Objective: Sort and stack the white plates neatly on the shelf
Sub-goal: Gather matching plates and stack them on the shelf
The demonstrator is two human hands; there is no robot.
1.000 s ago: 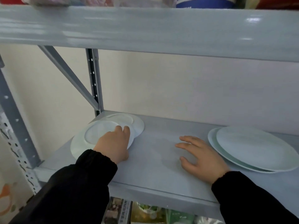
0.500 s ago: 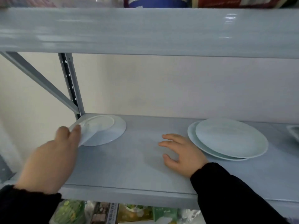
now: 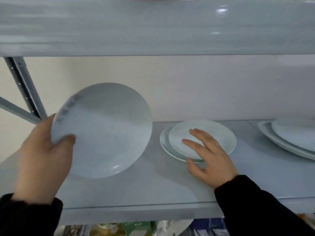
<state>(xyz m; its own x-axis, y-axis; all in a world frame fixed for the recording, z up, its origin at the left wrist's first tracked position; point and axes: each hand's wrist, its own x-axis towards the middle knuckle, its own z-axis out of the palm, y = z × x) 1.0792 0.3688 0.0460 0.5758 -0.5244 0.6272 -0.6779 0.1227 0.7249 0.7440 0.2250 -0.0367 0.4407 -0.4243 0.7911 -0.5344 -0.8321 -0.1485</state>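
Spanning the whole view, a pale grey metal shelf (image 3: 153, 188) forms the flat surface where the plates rest, with another grey shelf board (image 3: 153, 26) running across the top of the view above it. A cream wall (image 3: 204, 86) closes off the back, and a perforated grey upright (image 3: 25, 89) with a diagonal brace stands at the far left.

The largest plate is a white plate (image 3: 105, 132) held up off the shelf on the left, tilted so its face turns toward the camera. Faint grey marks show along its upper left rim. The person's left hand (image 3: 42, 157) grips this plate at its left edge, thumb pressed on the front and the fingers hidden behind it. A black sleeve (image 3: 29, 217) covers that wrist.

At the far right edge, partly cut off, a stack of larger white plates (image 3: 289, 138) lies flat on the shelf, well apart from the held plate.

Between them, near the middle of the shelf, sits a stack of two small white plates (image 3: 213, 133), the upper one shifted slightly to the right of the lower. The right hand (image 3: 211, 157) is spread wide and flat, holding nothing, its fingers lying over the near part of the top plate and its thumb beside the front rim. Its arm is in a black sleeve (image 3: 255, 208) too.

Below the shelf's front lip, blurred colourful packages (image 3: 129, 229) show on a lower level.
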